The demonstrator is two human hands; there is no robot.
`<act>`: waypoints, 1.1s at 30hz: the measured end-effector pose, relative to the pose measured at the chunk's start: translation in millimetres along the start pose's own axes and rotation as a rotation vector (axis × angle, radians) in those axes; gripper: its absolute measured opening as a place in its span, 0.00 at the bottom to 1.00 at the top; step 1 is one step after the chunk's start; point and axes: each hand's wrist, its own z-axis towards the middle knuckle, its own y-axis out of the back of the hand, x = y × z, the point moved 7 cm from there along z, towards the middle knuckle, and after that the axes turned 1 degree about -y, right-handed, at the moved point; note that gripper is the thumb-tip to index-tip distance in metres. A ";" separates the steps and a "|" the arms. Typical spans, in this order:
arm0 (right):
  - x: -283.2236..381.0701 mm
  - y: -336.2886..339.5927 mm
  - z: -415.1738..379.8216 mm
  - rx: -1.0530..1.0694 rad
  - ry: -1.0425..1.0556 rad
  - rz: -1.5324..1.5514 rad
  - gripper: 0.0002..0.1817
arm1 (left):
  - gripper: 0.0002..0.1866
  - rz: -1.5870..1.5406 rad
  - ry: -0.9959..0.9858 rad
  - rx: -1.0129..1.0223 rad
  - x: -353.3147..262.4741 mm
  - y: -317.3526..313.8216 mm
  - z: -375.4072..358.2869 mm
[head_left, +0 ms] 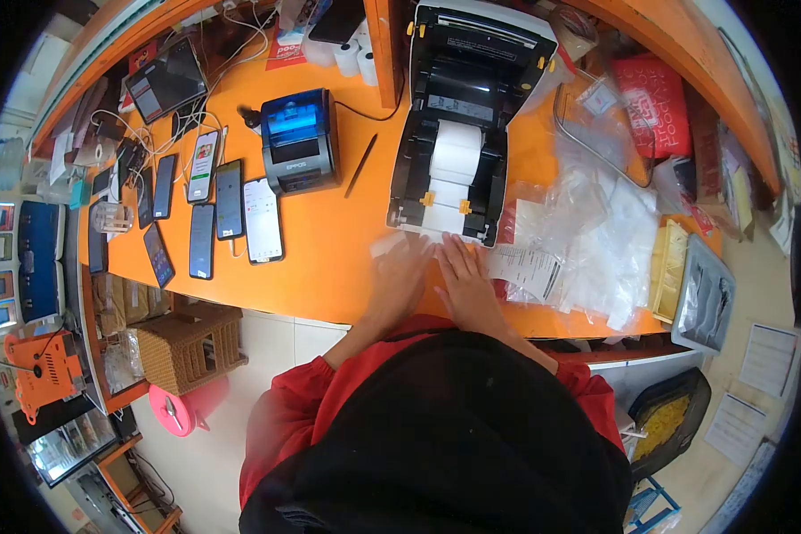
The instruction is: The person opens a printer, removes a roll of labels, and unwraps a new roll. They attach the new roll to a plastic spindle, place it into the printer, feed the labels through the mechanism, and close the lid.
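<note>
Both of my hands rest on the orange counter (329, 258) just in front of an open black label printer (467, 116) with a white label roll (454, 151) inside. My left hand (402, 271) is blurred and lies over a small white label (384, 242) at the printer's mouth. My right hand (465, 280) lies flat beside it, fingers spread, touching the edge of a printed receipt (529, 271). Whether either hand grips paper is unclear.
A small blue-topped receipt printer (298, 142) and a black pen (361, 165) lie left of the label printer. Several phones (230, 200) sit in rows at the left. Clear plastic bags (605, 240) pile on the right. A wicker basket (191, 343) stands below the counter.
</note>
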 end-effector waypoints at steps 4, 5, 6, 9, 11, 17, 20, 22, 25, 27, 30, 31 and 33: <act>-7.1 40.5 15.9 -0.117 0.002 0.057 0.24 | 0.28 -0.005 -0.046 -0.086 -8.3 14.2 3.3; -11.7 59.5 26.4 -0.196 -0.010 0.065 0.22 | 0.27 -0.001 -0.046 -0.087 -9.6 15.7 4.1; -16.8 78.1 36.4 -0.276 -0.020 0.073 0.20 | 0.27 0.004 -0.047 -0.090 -10.5 16.5 5.2; -28.8 118.5 60.0 -0.411 -0.036 0.114 0.19 | 0.31 0.047 0.013 0.022 -3.3 1.5 3.4; -29.9 135.6 68.6 -0.468 -0.029 0.064 0.19 | 0.30 0.038 0.014 0.032 -2.6 -1.5 5.3; -37.8 154.2 78.6 -0.531 0.013 0.000 0.17 | 0.29 0.014 0.018 0.030 -2.1 -0.6 15.5; -44.4 172.1 82.5 -0.578 0.008 -0.028 0.17 | 0.29 0.052 0.006 0.001 -1.9 0.5 19.4; -46.1 178.0 84.5 -0.586 -0.010 -0.039 0.16 | 0.28 0.082 -0.009 -0.037 -2.7 4.8 21.7; -42.5 178.2 83.8 -0.601 0.002 -0.086 0.16 | 0.26 0.112 -0.033 -0.115 -5.9 14.2 24.4; -40.5 163.0 84.2 -0.460 -0.045 -0.021 0.15 | 0.26 0.112 -0.019 -0.122 -5.0 15.7 25.7; -40.6 107.1 83.7 -0.056 -0.056 -0.020 0.16 | 0.26 0.103 -0.023 -0.097 -7.2 14.7 29.0; -43.3 80.7 81.2 0.109 -0.050 -0.038 0.17 | 0.26 0.103 -0.034 -0.097 -7.8 12.8 30.3; -40.4 47.8 68.9 0.065 0.042 -0.018 0.17 | 0.27 0.103 -0.051 -0.095 -7.9 7.5 31.4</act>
